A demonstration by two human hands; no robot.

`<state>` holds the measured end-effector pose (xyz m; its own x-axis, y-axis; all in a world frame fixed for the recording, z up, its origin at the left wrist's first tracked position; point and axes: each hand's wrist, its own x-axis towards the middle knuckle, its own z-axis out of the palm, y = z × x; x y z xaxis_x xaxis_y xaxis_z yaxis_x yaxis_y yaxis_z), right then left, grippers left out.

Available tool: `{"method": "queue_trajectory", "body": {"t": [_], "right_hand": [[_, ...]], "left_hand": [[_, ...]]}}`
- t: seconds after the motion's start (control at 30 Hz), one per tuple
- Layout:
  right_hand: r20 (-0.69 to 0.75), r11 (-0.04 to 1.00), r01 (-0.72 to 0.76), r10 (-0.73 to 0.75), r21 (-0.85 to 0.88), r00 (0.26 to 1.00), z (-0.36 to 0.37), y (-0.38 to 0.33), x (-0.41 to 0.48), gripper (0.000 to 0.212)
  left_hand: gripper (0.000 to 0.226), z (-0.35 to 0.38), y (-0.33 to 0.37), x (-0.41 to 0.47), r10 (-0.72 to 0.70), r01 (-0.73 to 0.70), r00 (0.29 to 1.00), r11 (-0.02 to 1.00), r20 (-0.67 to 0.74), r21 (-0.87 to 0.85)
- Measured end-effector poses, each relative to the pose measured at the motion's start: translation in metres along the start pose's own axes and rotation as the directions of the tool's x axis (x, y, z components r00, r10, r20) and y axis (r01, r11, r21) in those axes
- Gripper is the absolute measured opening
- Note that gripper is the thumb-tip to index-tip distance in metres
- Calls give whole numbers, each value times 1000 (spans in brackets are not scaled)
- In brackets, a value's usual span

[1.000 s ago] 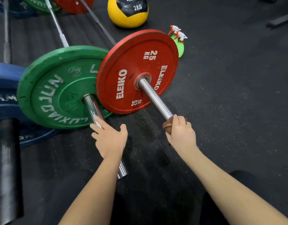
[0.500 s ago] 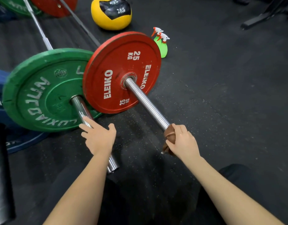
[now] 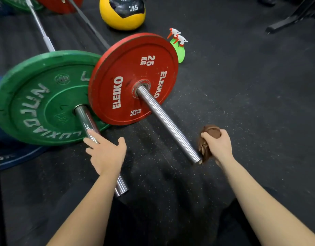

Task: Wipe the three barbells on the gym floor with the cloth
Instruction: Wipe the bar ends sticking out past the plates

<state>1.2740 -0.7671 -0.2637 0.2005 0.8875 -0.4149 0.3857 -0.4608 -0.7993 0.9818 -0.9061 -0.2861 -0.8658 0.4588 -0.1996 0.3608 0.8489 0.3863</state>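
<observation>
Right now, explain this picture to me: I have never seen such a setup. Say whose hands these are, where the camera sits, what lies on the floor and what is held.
There is no machine here. A person wears a camera on the head, looking forward and down, so both bare arms reach in from the bottom edge. On the black gym floor lie barbells: one with a red plate, one with a green plate. Behind them are a yellow ball and green spray bottles. The right hand grips a bunched brown cloth at the tip of the red plate's steel sleeve. The left hand rests open on the green plate's sleeve.
</observation>
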Motion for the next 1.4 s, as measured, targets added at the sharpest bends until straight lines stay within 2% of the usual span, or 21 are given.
{"method": "queue_trajectory", "body": {"t": [0.13,0.2,0.33,0.4,0.43,0.5,0.57,0.63,0.73,0.77,0.9,1.03,1.13,1.2,1.27,1.33,1.4], "right_hand": [[101,967,-64,41,245,994,55,-51,33,33],[186,957,-91,40,275,982,92,-78,48,36],[310,985,-23,-33,173,950,172,-116,77,63],[324,987,-64,13,149,946,202,-130,95,77],[353,988,-92,43,125,935,214,-136,105,75],[481,987,-151,108,51,870,230,-140,126,54],[595,982,-188,173,-37,785,235,-134,137,44],[662,971,-232,217,-67,717,236,-124,142,55],[694,947,-320,246,-24,677,229,-120,131,45],[705,948,-319,239,-20,667,225,-121,127,44],[746,978,-205,171,-47,643,200,-110,128,64],[808,983,-157,165,-91,566,163,-80,121,58],[796,977,-204,164,-52,582,162,-81,121,52],[742,981,-195,141,-14,655,177,-100,119,45],[715,980,-196,116,30,689,195,-119,110,38],[672,984,-179,119,21,731,205,-130,105,42],[668,987,-162,129,-13,733,205,-125,107,50]], "left_hand": [[103,-1,1,3,-15,15,1000,999,-7,-37],[104,1,2,4,-12,11,1000,999,-20,-34],[108,4,1,7,-7,7,999,1000,-39,-4],[108,5,1,8,-13,13,999,1000,-37,2],[109,6,1,8,-11,11,999,1000,-40,4],[109,6,1,9,-6,7,999,1000,-49,13],[109,8,0,11,-6,8,999,1000,-49,25],[109,8,1,12,-15,17,999,999,-43,37],[108,7,2,11,-18,20,999,998,-44,58],[108,6,1,11,-17,19,999,998,-43,59],[107,3,5,8,-19,21,999,998,-34,59],[107,2,5,7,-19,21,999,998,-34,58],[108,1,4,7,-10,13,999,998,-39,62],[108,2,5,7,-13,15,999,997,-36,70],[108,2,4,6,-19,22,999,997,-42,75],[109,4,4,8,-11,14,999,997,-45,73],[108,4,4,8,-17,20,999,997,-38,74]]}}
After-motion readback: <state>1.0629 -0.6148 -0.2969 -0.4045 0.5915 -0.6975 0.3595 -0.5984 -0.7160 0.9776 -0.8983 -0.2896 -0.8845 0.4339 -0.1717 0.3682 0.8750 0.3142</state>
